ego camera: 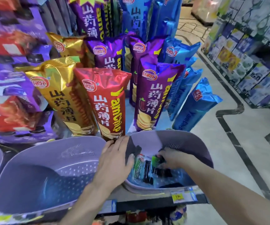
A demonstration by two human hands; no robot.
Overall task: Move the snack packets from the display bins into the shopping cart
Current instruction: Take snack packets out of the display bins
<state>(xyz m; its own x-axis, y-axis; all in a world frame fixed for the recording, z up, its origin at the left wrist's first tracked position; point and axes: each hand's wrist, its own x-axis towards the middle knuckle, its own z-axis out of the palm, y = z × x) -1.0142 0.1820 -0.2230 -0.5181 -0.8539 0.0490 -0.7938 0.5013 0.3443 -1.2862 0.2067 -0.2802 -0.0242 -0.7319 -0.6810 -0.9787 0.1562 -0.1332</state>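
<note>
Two grey perforated display bins sit side by side on a shelf. The right bin holds several small dark and green snack packets at its bottom. My right hand reaches down into this bin, fingers curled on a green-and-black packet. My left hand lies over the near-left rim of the right bin, thumb hooked over the edge. The left bin shows no packets inside. No shopping cart is in view.
Tall YamChip bags stand behind the bins: gold, red, purple, blue. Purple and red packs fill the left. A yellow price tag hangs on the shelf edge. An aisle floor and shelving lie right.
</note>
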